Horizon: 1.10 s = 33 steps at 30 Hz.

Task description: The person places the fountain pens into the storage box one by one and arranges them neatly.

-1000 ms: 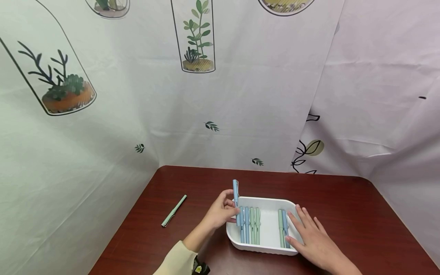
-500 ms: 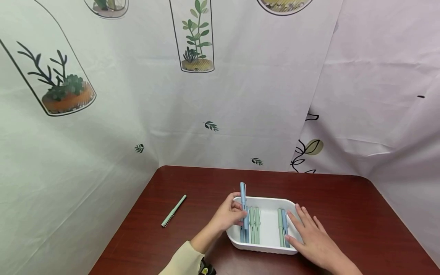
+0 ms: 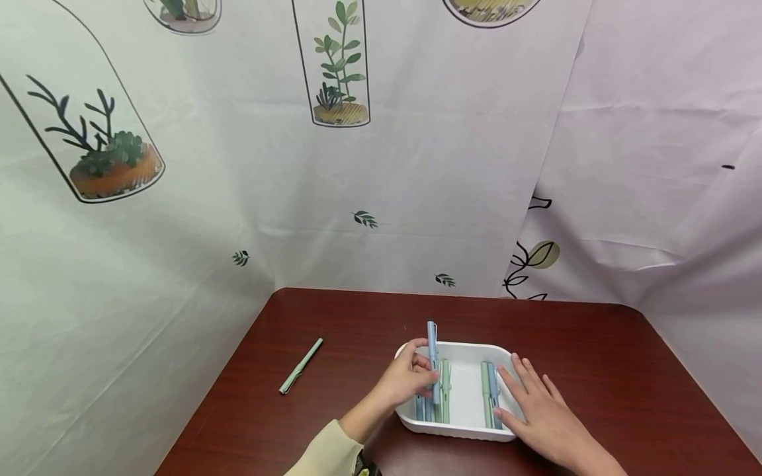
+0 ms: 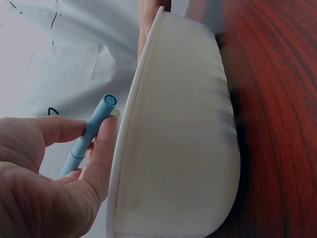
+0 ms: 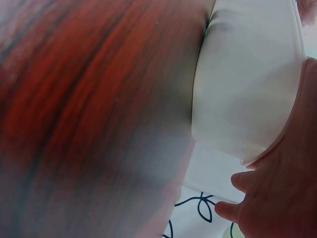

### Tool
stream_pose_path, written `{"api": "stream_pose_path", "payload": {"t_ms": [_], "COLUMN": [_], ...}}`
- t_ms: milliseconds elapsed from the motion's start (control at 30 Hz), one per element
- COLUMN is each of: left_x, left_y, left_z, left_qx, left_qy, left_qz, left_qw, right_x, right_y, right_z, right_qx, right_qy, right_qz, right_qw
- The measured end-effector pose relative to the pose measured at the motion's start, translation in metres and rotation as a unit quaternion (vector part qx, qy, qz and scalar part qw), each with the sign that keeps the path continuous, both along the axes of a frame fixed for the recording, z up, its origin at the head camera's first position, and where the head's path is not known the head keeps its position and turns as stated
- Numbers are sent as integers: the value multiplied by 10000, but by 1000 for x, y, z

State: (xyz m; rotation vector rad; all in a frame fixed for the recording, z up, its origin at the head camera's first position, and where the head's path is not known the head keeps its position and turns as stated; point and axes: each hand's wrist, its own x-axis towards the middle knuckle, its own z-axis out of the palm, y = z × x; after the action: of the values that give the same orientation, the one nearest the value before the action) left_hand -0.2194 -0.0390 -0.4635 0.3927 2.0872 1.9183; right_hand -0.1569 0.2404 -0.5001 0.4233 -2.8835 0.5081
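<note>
Between its thumb and fingers my left hand point(image 3: 411, 377) pinches a blue pen point(image 3: 432, 357), held nearly upright above the left part of a white tray point(image 3: 467, 350). The left wrist view shows the same blue pen point(image 4: 101, 113) tilted beside the tray's rim point(image 4: 130, 106). Under that hand, blue pens point(image 3: 419, 410) and green pens point(image 3: 446, 393) lie side by side in the tray, partly covered. On the tray's right side lie a green pen point(image 3: 486, 390) and a blue pen point(image 3: 493, 390). My right hand point(image 3: 544, 416) rests with spread fingers on the tray's right rim.
A green pen point(image 3: 301, 365) lies by itself on the dark red wooden table point(image 3: 357, 317), left of the tray. A white cloth printed with plants point(image 3: 417, 165) hangs behind and around the table.
My left hand has shifted right over the tray, carrying the blue pen from the left rim to above the row of pens. The right hand has stayed on the rim.
</note>
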Motion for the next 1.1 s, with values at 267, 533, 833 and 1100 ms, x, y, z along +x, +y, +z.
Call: {"api": "stream_pose_path", "payload": {"t_ms": [267, 533, 833, 1100], "left_x": [6, 10, 15, 17], "left_y": [9, 20, 30, 37], "left_z": [-5, -7, -8, -10], "left_qx": [112, 137, 83, -130], "left_qy": [-42, -121, -115, -141], "left_qz": [-82, -106, -153, -251], "left_qw": [9999, 9998, 9998, 9995], "right_x": [1, 0, 0, 1], "right_y": [-1, 0, 0, 0], "right_z": [-1, 0, 1, 4], "right_qx": [12, 58, 72, 61], "right_qy": [-134, -177, -189, -235], "right_qz": [-17, -54, -40, -55], "right_qw": [9999, 9998, 9998, 9997]}}
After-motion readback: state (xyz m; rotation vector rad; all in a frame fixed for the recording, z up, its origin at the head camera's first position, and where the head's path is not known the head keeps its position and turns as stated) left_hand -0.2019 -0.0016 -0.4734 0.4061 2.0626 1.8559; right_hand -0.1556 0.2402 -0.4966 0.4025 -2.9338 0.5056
